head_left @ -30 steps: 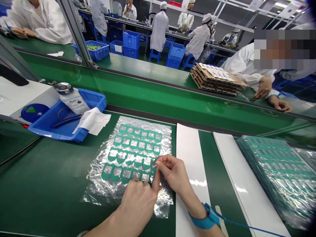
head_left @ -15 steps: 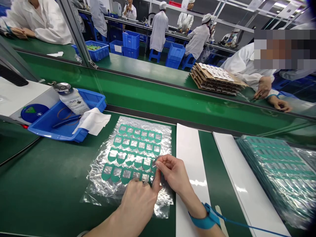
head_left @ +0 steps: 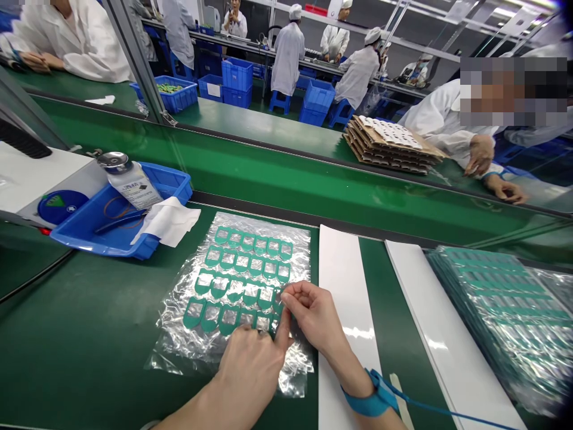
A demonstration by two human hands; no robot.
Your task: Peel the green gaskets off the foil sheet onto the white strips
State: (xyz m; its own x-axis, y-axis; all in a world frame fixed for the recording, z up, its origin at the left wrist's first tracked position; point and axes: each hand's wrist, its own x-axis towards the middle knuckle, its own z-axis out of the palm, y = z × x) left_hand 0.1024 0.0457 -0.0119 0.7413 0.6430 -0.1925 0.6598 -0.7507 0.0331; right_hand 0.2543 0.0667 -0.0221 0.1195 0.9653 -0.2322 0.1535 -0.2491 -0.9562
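Observation:
A clear plastic sheet [head_left: 174,343] lies on the green table, bearing rows of green U-shaped pieces with square windows [head_left: 228,322]. My left hand [head_left: 253,364] rests palm down on its lower right part, one finger stretched toward the right-hand end of the rows, the others bent and partly hidden. Just above that fingertip, my right hand [head_left: 313,310] has thumb and index pinched together at the right end of the third row. What lies in the pinch is too small to make out. A blue wrist strap [head_left: 369,397] with a cord circles my right wrist.
Right of the sheet lie white strips [head_left: 342,269] and a stack of bagged green sheets [head_left: 501,298]. A blue tray [head_left: 102,236] with a dispenser bottle [head_left: 134,185] and white cloth [head_left: 170,218] stands left. Beyond a green partition [head_left: 268,173], a co-worker's hands [head_left: 505,188] rest near stacked cardboard [head_left: 389,146].
Both my hands stay almost exactly in place at the sheet. Across the partition, the co-worker's hand at the right has shifted slightly.

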